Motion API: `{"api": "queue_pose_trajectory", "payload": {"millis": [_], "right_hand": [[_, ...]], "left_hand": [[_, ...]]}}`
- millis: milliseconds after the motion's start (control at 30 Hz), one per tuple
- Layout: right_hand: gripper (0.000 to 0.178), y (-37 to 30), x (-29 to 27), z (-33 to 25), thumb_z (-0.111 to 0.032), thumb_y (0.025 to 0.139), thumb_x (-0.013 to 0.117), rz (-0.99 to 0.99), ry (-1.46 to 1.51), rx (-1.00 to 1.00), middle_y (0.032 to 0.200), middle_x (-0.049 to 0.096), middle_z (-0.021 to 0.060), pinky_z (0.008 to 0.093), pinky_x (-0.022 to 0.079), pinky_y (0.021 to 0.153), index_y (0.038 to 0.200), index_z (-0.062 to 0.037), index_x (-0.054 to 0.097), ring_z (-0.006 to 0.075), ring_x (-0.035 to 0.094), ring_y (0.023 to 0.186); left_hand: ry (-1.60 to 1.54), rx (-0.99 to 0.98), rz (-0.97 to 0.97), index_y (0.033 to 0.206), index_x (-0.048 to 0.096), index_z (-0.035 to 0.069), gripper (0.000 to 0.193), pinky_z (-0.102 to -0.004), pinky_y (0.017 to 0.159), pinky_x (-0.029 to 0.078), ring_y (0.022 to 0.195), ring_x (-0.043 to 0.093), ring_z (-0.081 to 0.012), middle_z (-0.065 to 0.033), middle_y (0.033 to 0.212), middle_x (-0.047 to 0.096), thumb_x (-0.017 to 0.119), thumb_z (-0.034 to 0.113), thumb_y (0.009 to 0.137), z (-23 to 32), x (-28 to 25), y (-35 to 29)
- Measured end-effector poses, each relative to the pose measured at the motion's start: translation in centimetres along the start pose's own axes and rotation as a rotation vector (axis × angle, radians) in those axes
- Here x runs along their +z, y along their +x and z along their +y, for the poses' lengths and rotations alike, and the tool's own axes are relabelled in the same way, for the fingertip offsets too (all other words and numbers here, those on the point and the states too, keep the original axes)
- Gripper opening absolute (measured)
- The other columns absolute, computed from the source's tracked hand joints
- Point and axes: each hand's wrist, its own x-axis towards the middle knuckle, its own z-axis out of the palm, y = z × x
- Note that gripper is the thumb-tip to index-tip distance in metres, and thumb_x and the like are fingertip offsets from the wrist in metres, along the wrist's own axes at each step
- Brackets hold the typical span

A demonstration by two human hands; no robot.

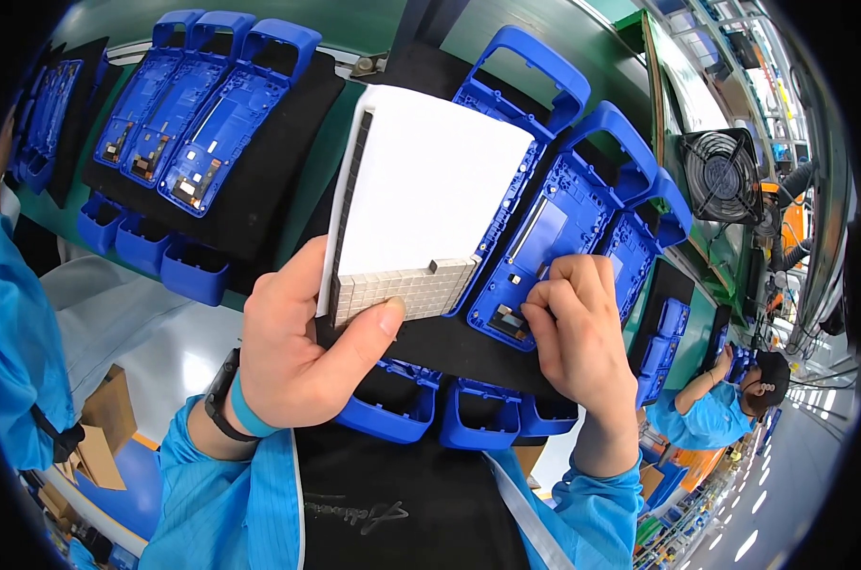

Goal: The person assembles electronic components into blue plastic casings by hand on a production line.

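Observation:
My left hand (302, 356) grips a stack of white backing sheets (430, 176), thumb on top. Rows of small grey square pads (392, 293) cover its lower end, with a single pad standing above the top row. My right hand (577, 328) is closed in a pinch over the lower part of a blue plastic housing (568, 214); whatever its fingertips hold is hidden. That housing has a looped handle, a small circuit board and a dark connector piece inside. Another blue housing (520, 90) lies partly under the sheets, and a third (630, 252) sits to the right.
Blue end caps (392, 408) line the near edge of the black mat (421, 344). More open housings (217, 133) lie on a mat at the left. A black fan (720, 176) stands at the right. Co-workers in blue sit at the left (12, 332) and far right (706, 413).

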Motion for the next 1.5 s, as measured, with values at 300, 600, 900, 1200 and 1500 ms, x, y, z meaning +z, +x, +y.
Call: {"api": "queue_pose_trajectory", "payload": {"millis": [300,600,900,1200,1500], "right_hand": [[0.017,-0.4,-1.6,-1.1,0.004,0.077,0.069,0.303,0.101,0.014,0.096,0.058,0.0142,0.0320,0.046,0.073,0.092,-0.0005,0.063,0.0250,0.057,0.082],[0.023,0.9,-1.2,-2.7,0.005,0.071,0.077,0.283,0.173,-0.174,0.086,0.057,0.0091,0.0313,0.042,0.062,0.089,-0.0028,0.065,0.0236,0.054,0.075],[0.021,0.5,-1.0,-2.5,0.003,0.071,0.076,0.313,0.102,-0.227,0.084,0.056,0.0086,0.0339,0.041,0.064,0.086,-0.0032,0.063,0.0248,0.052,0.076],[0.022,-0.3,-1.6,-2.0,0.009,0.074,0.070,0.292,0.285,-0.093,0.088,0.057,0.0127,0.0379,0.044,0.068,0.089,-0.0016,0.060,0.0307,0.054,0.078],[0.006,-4.3,-3.3,4.9,0.005,0.085,0.060,0.114,0.137,0.124,0.088,0.055,0.0119,0.0341,0.044,0.071,0.087,-0.0001,0.058,0.0269,0.052,0.079]], "left_hand": [[0.097,0.052,-0.220,0.124,0.055,-0.007,0.038,-0.0288,0.076,0.055,0.087,0.074,-0.0212,-0.0170,0.098,0.073,0.065,0.000,0.088,0.4,1.0,0.6],[0.109,0.121,-0.312,0.124,0.052,-0.009,0.041,-0.0359,0.071,0.057,0.082,0.073,-0.0367,-0.0237,0.096,0.071,0.066,0.005,0.088,0.5,2.9,0.7],[0.011,0.038,-0.330,0.127,0.052,-0.008,0.040,-0.0282,0.075,0.055,0.086,0.071,-0.0160,-0.0157,0.103,0.072,0.066,0.006,0.092,0.6,3.2,0.3],[0.686,0.507,-0.147,0.114,0.063,-0.006,0.038,-0.0360,0.058,0.049,0.061,0.063,-0.0294,-0.0147,0.082,0.068,0.071,-0.001,0.078,1.2,4.2,1.0],[-0.031,-0.054,0.058,0.123,0.054,-0.009,0.033,-0.0249,0.069,0.054,0.079,0.066,-0.0128,-0.0133,0.101,0.069,0.062,0.002,0.092,0.4,0.4,0.2]]}}
